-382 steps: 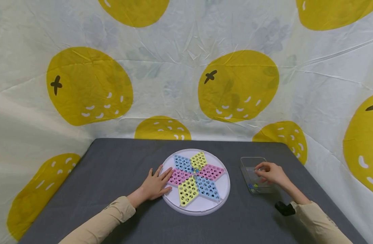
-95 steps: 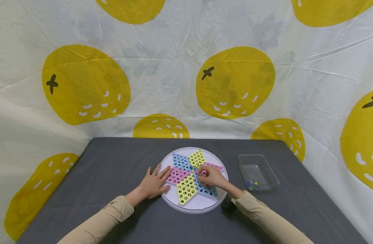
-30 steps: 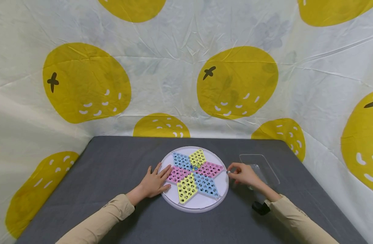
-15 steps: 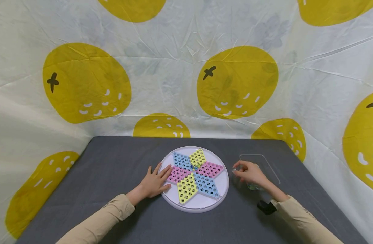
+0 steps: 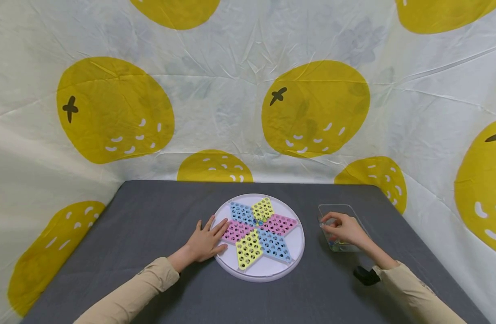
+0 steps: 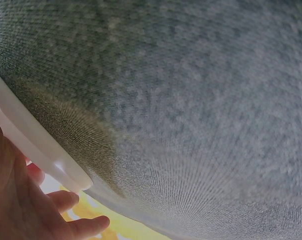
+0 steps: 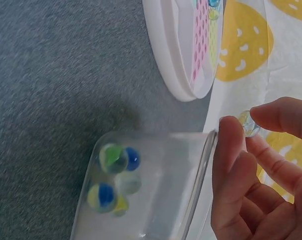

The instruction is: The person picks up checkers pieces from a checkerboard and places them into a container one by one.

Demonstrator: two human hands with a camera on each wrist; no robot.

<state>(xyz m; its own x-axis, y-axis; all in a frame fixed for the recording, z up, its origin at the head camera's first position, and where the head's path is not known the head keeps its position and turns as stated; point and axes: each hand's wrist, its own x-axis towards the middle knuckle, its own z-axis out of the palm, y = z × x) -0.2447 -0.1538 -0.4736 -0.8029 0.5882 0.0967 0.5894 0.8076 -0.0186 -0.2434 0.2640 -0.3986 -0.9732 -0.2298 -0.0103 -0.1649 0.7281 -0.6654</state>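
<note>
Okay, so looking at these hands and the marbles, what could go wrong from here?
The clear marble pinched in the right hand is small and round, so it might slip and roll off across the table. That hand is also close to the rim of the clear box, so a bump could scatter the loose marbles inside. And the left hand touches the round board, so a nudge might jolt the marbles near its middle.
</note>
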